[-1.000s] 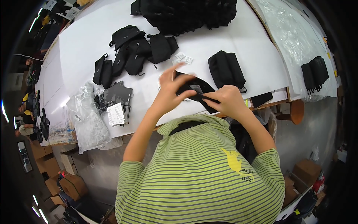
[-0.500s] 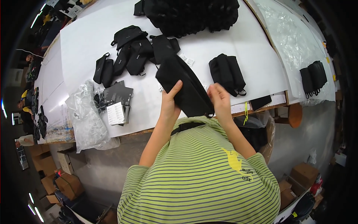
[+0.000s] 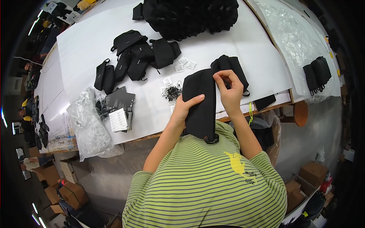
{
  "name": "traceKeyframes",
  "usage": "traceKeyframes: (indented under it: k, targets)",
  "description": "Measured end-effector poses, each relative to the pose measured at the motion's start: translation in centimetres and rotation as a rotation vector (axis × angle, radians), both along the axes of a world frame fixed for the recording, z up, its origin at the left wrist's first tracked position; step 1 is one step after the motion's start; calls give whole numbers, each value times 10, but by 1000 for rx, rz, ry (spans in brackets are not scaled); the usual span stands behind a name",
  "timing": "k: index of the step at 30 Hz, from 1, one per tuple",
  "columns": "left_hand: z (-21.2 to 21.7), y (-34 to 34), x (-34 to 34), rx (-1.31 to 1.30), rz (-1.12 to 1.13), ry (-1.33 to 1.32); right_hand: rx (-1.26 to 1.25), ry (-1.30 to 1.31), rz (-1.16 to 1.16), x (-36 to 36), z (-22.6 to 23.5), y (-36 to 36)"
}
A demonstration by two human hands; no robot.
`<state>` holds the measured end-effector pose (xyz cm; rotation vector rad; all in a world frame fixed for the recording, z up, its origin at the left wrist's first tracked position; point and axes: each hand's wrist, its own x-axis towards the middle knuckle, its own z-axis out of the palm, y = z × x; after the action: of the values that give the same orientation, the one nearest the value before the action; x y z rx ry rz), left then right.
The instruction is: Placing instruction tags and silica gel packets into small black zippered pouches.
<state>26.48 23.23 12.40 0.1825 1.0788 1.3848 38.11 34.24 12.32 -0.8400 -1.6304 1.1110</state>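
A long black fabric pouch (image 3: 199,110) stands on its end in front of my body, its looped end toward my shirt. My left hand (image 3: 184,112) is closed round its left side, thumb lying across the front. At the upper right edge of the pouch, my right hand (image 3: 231,89) pinches with thumb and forefinger; any zip pull between them is too small to make out. Just behind that hand lie more black pouches (image 3: 237,70), partly covered. Left of the held pouch are a small heap of black cords (image 3: 173,92) and several white sachets (image 3: 179,68).
Several black pouches (image 3: 140,62) lie grouped at the left, below a large black pile (image 3: 190,17). Stacked dark and white cards (image 3: 121,117) sit beside a clear plastic bag (image 3: 89,125) at the table's near edge. Further right, black pouches (image 3: 317,76) rest on plastic sheeting.
The held pouch has swung from a slant to nearly upright and shifted right, uncovering the cords and sachets. My right hand has risen along its edge to the top corner.
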Motion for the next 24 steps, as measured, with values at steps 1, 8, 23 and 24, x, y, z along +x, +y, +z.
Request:
traceKeyframes:
  k: [1,8,23,24]
  targets:
    - [-1,0,2,4,49,-12,57,-44,-8,1,4,-3]
    - [-9,-2,-33,31,290,-197,12,-100,468,12,38,-37]
    - [0,-11,-27,-18,303,-268,736,-615,426,16,44,-39]
    - [0,-14,-24,-17,301,-267,733,-633,452,15,38,-34]
